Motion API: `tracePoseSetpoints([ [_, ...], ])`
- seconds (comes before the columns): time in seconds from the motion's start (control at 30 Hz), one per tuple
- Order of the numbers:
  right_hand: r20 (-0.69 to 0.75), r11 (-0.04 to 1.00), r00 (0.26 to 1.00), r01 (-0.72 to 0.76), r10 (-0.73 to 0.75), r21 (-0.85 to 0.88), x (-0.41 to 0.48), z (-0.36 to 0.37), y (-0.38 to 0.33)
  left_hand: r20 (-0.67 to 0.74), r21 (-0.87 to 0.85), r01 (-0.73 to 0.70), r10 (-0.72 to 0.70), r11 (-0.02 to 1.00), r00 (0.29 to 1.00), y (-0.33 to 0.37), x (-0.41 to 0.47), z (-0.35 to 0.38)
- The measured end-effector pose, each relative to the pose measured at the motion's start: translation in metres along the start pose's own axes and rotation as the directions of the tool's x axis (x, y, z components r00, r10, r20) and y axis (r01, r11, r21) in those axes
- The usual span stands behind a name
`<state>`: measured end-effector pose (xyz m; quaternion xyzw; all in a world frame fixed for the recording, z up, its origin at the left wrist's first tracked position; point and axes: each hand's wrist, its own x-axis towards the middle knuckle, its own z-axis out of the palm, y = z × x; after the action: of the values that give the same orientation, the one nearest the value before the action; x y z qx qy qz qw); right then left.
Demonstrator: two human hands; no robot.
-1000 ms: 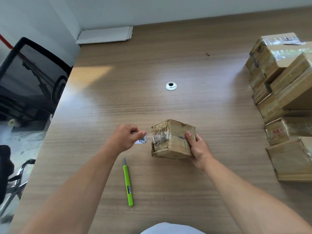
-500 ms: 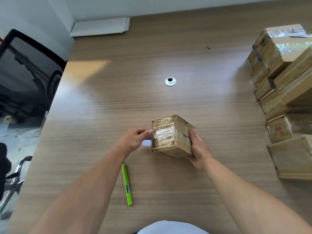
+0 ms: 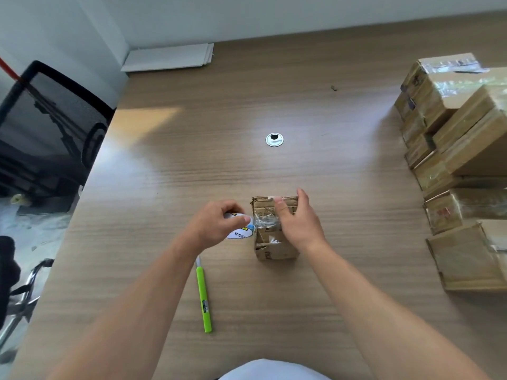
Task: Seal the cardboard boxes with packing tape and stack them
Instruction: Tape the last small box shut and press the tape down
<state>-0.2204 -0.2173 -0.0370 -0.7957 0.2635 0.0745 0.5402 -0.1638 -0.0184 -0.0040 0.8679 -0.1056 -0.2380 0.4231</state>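
Looking at the counter (image 3: 329, 311), what's the room like?

Wood-grain top, pushed against a white wall (image 3: 274, 15). A mesh chair (image 3: 55, 124) stands at its left edge, a grommet (image 3: 274, 139) sits mid-top, and taped boxes (image 3: 452, 133) are piled along the right.

And the box (image 3: 274, 248)?

Lying flat, near the front, its long axis running from the person toward the wall.

The left hand (image 3: 214, 229)?

Pinching a roll (image 3: 240, 233) just left of the box, with clear tape (image 3: 263, 220) stretched between them. The right hand (image 3: 299, 226) lies over the box top, fingers fairly straight, pressing. A green cutter (image 3: 203, 300) lies beside the left forearm.
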Motion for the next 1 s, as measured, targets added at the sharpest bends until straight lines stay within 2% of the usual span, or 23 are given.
tracePoseSetpoints([
  [0.07, -0.006, 0.996, 1.0, 0.019, -0.019, -0.092, 0.002, 0.004, 0.003, -0.006, -0.151, 0.028, -0.029, 0.988, 1.0, -0.006, -0.004, 0.004],
  [0.13, 0.003, 0.987, 0.999, 0.038, -0.038, -0.157, 0.004, 0.003, 0.002, -0.008, -0.211, 0.047, -0.05, 0.976, 0.999, -0.011, -0.007, 0.004],
  [0.23, 0.02, 0.984, 0.998, 0.054, -0.051, -0.172, 0.006, 0.001, 0.003, -0.008, -0.176, 0.056, -0.058, 0.983, 0.998, -0.025, -0.004, 0.007],
  [0.37, 0.039, 0.986, 0.997, 0.069, -0.064, -0.155, 0.008, -0.003, 0.01, 0.006, -0.037, 0.062, -0.062, 0.997, 0.998, -0.041, 0.001, 0.028],
  [0.63, 0.026, 0.995, 0.999, 0.044, -0.042, -0.094, 0.013, -0.011, 0.018, 0.039, 0.049, 0.026, -0.028, 0.998, 0.999, -0.045, 0.008, 0.05],
  [0.67, 0.027, 0.996, 0.999, 0.035, -0.033, -0.081, 0.014, -0.011, 0.019, 0.048, 0.04, 0.039, -0.041, 0.998, 0.998, -0.046, 0.007, 0.05],
  [0.73, 0.031, 0.999, 0.999, 0.022, -0.02, -0.05, 0.018, -0.011, 0.021, 0.041, -0.133, 0.097, -0.092, 0.986, 0.995, -0.046, 0.004, 0.048],
  [0.8, 0.026, 1.0, 1.0, -0.002, 0.002, -0.011, 0.022, -0.012, 0.022, -0.018, -0.304, 0.137, -0.149, 0.943, 0.989, -0.044, -0.001, 0.043],
  [0.87, 0.02, 0.999, 0.999, -0.036, 0.035, 0.03, 0.026, -0.012, 0.024, -0.14, -0.369, 0.157, -0.222, 0.916, 0.965, -0.053, -0.005, 0.035],
  [0.93, 0.021, 0.997, 0.998, -0.061, 0.06, 0.051, 0.026, -0.01, 0.025, -0.258, -0.281, 0.248, -0.322, 0.927, 0.911, -0.073, -0.012, 0.026],
  [1.0, 0.025, 0.997, 0.998, -0.057, 0.056, 0.053, 0.026, -0.008, 0.027, -0.342, -0.037, 0.4, -0.388, 0.916, 0.856, -0.095, -0.023, 0.021],
])
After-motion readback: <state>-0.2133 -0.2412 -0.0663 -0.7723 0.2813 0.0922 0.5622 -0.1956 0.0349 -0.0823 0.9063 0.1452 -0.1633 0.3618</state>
